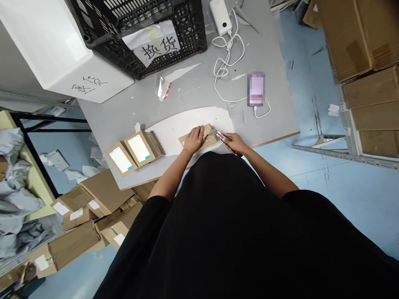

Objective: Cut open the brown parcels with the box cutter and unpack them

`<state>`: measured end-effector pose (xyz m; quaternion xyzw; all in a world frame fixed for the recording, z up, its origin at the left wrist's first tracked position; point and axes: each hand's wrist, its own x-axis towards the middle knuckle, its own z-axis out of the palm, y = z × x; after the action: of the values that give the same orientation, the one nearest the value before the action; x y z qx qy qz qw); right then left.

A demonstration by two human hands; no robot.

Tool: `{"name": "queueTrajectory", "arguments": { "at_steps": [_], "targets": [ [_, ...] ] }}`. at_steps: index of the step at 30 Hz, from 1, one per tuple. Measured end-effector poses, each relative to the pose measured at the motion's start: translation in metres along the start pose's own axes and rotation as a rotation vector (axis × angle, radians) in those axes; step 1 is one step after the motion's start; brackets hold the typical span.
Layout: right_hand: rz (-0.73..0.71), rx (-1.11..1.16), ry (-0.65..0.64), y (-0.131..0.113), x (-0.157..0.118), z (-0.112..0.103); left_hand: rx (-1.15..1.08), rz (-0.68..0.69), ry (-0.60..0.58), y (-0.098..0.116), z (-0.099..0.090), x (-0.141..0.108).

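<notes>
My left hand point(195, 139) presses down on a small taped cardboard box point(210, 139), its fingers curled over the top. The box lies on a white sheet point(174, 124) close to the table's front edge. In my right hand point(235, 143) is a utility knife point(223, 137) with a black and red handle, its tip at the right end of the box. Whether the blade cuts into the tape is too small to tell. Two brown boxes with white labels point(139, 148) stand to the left of my left hand.
A black plastic crate point(162, 45) and a white bin point(93, 74) stand at the back of the grey table point(193, 79). A phone point(256, 89) is cabled to a white power bank point(220, 16). Cartons point(374, 95) are stacked at right; more boxes point(102, 191) lie lower left.
</notes>
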<state>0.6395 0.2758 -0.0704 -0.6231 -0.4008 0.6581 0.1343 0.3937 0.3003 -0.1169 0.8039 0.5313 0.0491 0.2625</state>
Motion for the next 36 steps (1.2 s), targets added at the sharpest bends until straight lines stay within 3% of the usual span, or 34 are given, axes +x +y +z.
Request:
{"name": "queueTrajectory", "arguments": {
  "at_steps": [13, 27, 36],
  "targets": [
    [-0.087, -0.105, 0.009, 0.001, 0.022, 0.008, 0.197, 0.054, 0.009, -0.003, 0.003, 0.0],
    [-0.11, -0.425, -0.094, -0.027, 0.022, -0.014, 0.207, 0.059, 0.01, 0.004, -0.004, 0.0],
    [-0.084, -0.421, -0.164, -0.025, 0.012, -0.021, 0.178, 0.045, 0.028, 0.007, -0.006, -0.002]
  ]
}}
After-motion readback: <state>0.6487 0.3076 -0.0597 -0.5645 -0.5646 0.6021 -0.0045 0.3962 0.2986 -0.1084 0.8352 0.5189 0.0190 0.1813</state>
